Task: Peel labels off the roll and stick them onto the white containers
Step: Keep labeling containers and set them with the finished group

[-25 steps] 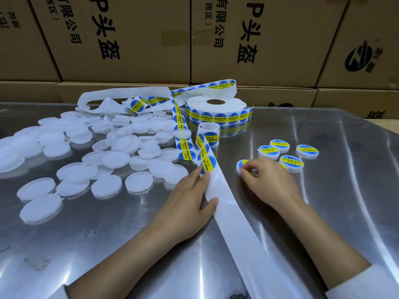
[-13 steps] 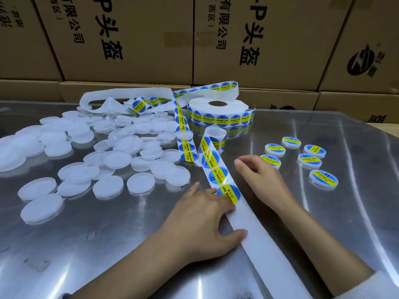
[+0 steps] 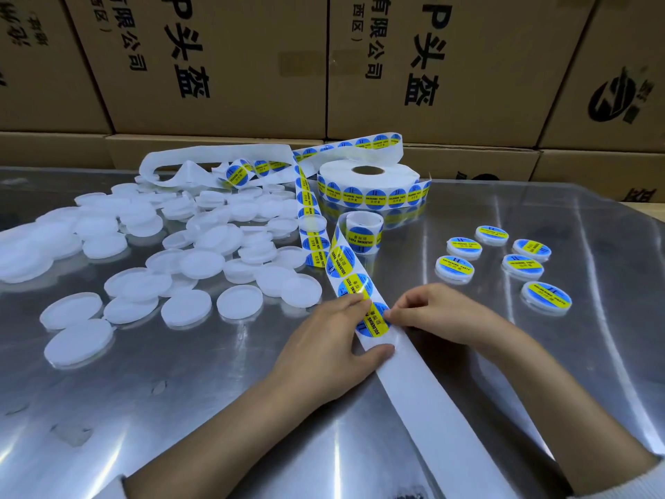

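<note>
A: Your left hand is pinning the backing strip flat while your right hand is pinching the nearest label; blank containers are waiting left.

B: If the strip is slipping, the label may be folding. Open table is lying right, near the labelled containers.

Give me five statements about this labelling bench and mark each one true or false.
1. Six labelled containers sit right of the label strip. True.
2. The label roll stands on edge. False: it lies flat, core hole up.
3. The left hand holds the strip down on the metal table. True.
4. The right hand holds an unlabelled container. False: its fingertips are at the edge of the nearest label.
5. The unlabelled white containers are stacked in a box. False: they lie loose on the table, left of the strip.
</note>
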